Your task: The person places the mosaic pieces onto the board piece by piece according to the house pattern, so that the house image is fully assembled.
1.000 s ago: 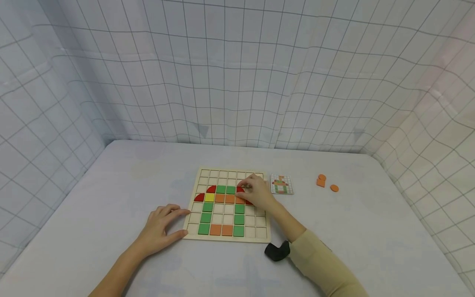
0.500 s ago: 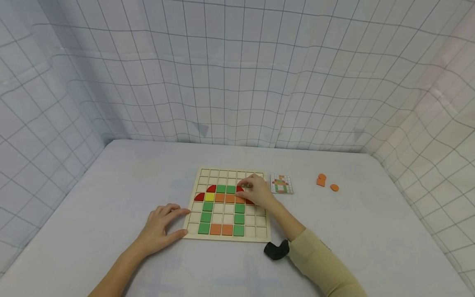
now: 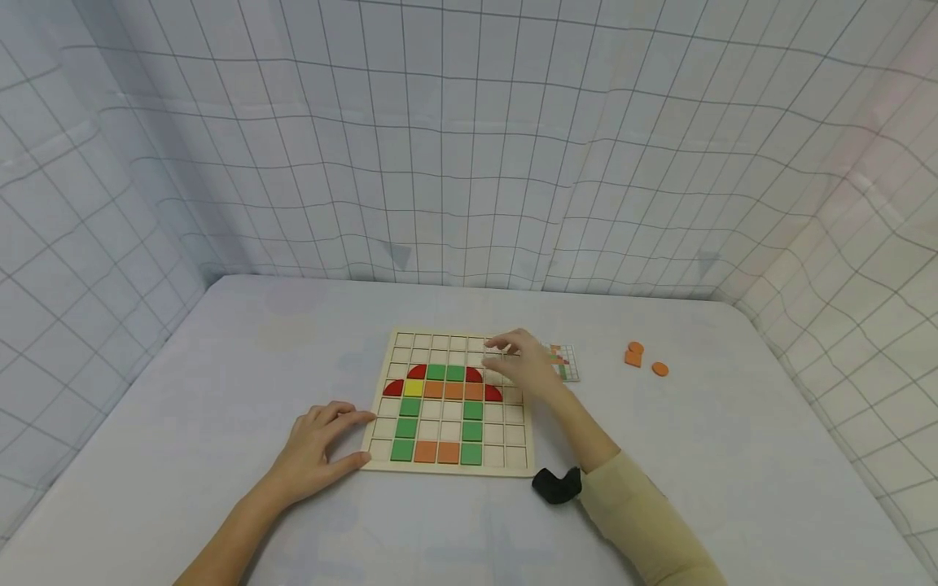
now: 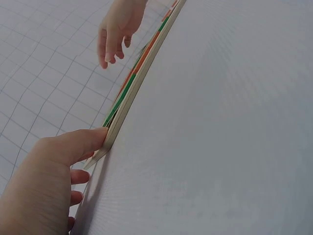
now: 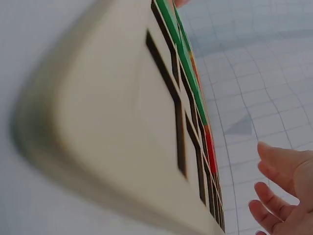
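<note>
A pale wooden grid board (image 3: 449,470) lies on the table, with flat coloured tiles in some of its cells. My left hand (image 3: 313,456) rests at its left side, thumb at the near corner and fingertips at the edge; in the left wrist view the thumb (image 4: 78,145) touches the corner. Over the upper right cells hovers my right hand (image 3: 523,365), fingers apart and holding nothing. Red quarter-round tiles (image 3: 474,375) flank green squares (image 3: 445,373), a yellow square (image 3: 414,388) and orange squares (image 3: 454,391). Green tiles form two columns below, with orange squares (image 3: 437,452) between them at the bottom.
A small printed pattern card (image 3: 568,370) lies right of the board, partly hidden by my right hand. Farther right are loose orange pieces: two round ones (image 3: 660,369) and a square (image 3: 633,359). A black band (image 3: 557,486) sits at my right sleeve (image 3: 637,509).
My right hand has lifted off the tiles at the board's right and moved back and rightward, uncovering the red and orange tiles there. It now partly covers the card. My left hand stays put.
</note>
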A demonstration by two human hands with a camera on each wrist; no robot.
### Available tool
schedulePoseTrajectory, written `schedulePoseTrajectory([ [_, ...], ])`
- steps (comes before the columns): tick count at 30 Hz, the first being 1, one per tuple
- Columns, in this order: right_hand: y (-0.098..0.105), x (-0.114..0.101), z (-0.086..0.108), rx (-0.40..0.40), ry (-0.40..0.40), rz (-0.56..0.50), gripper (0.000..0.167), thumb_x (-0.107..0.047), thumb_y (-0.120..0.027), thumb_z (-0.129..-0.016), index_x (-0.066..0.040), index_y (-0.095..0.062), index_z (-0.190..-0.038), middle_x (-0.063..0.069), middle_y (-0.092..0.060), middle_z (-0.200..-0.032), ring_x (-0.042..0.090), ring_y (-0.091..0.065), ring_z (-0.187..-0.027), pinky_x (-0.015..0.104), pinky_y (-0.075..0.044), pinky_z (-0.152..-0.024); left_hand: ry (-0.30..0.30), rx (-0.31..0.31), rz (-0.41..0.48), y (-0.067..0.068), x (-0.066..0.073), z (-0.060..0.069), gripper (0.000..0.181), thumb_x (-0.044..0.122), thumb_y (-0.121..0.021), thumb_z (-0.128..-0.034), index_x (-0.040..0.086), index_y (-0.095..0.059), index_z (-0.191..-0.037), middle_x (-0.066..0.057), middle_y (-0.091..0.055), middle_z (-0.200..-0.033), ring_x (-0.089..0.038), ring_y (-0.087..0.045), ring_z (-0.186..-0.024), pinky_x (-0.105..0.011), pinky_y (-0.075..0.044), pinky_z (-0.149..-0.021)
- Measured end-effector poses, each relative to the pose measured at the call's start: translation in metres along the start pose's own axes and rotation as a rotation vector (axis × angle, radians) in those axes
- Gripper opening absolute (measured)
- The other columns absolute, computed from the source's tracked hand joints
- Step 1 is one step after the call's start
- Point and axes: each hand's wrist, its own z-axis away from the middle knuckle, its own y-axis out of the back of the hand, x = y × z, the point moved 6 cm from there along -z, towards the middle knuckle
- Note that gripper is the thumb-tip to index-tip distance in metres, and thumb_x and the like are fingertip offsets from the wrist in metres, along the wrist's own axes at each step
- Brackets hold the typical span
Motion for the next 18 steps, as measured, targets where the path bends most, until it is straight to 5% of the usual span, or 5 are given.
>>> schedulePoseTrajectory([
  [10, 0.066, 0.035, 0.010, 0.161, -0.026, -0.019, 0.033, -0.020, -0.066, -0.084, -0.005, -0.061, -0.113, 0.015, -0.054, -0.109, 0.028, -0.048, -0.099, 0.042, -0.040, -0.080, 0.007, -0.004, 0.007, 0.001, 0.000, 0.000, 0.044, 0.032, -0.074, -0.0722, 0.020, -0.061, -0.113, 0.001, -0.052, -0.107, -0.018, -0.042, -0.093, -0.040, -0.029, -0.074],
  [18, 0.112, 0.081, 0.028, 0.259, -0.138, 0.016, 0.035, -0.022, -0.064, -0.086, -0.006, -0.058, -0.117, 0.016, -0.052, -0.112, 0.030, -0.046, -0.102, 0.041, -0.037, -0.082, 0.007, -0.003, 0.006, 0.001, 0.002, 0.000, 0.043, 0.032, -0.073, -0.0724, 0.020, -0.061, -0.113, 0.002, -0.052, -0.106, -0.019, -0.043, -0.094, -0.041, -0.029, -0.075],
])
